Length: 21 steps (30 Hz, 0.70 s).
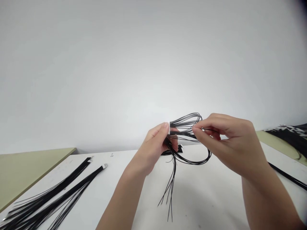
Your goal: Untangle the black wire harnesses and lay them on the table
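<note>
Off to the left on the white table (211, 198) there's a couple of finished black wire bundles (59, 191) lying flat side by side, each with a little white connector (105, 166) at the far end. A small black piece (178, 149) lies flat farther back on the table, mostly hidden, while a messy heap of black wires (290, 134) lies at the far right edge on a greenish surface (275, 140), with one black cable (287, 175) running across the table near it. Another greenish surface (28, 169) sits at the left, and behind it all is just a plain white wall (144, 64).

Bright, even, soft light; faint shadows, wide-angle bending at the edges.
</note>
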Each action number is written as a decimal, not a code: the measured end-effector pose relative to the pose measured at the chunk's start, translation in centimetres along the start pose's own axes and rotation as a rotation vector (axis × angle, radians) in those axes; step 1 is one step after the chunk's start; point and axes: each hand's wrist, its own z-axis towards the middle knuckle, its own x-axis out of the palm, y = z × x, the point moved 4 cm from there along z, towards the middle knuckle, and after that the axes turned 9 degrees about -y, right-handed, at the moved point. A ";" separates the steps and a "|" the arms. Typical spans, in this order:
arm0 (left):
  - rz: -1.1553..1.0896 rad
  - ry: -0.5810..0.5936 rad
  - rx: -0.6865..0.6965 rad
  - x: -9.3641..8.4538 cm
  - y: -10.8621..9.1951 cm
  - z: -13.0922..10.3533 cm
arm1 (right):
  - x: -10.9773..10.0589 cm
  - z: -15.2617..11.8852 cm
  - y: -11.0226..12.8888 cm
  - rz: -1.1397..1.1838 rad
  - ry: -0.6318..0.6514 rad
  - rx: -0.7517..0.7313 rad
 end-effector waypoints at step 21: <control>-0.066 0.067 -0.032 0.2 -0.1 0.0 | 1.5 -0.4 0.8 0.105 -0.029 -0.030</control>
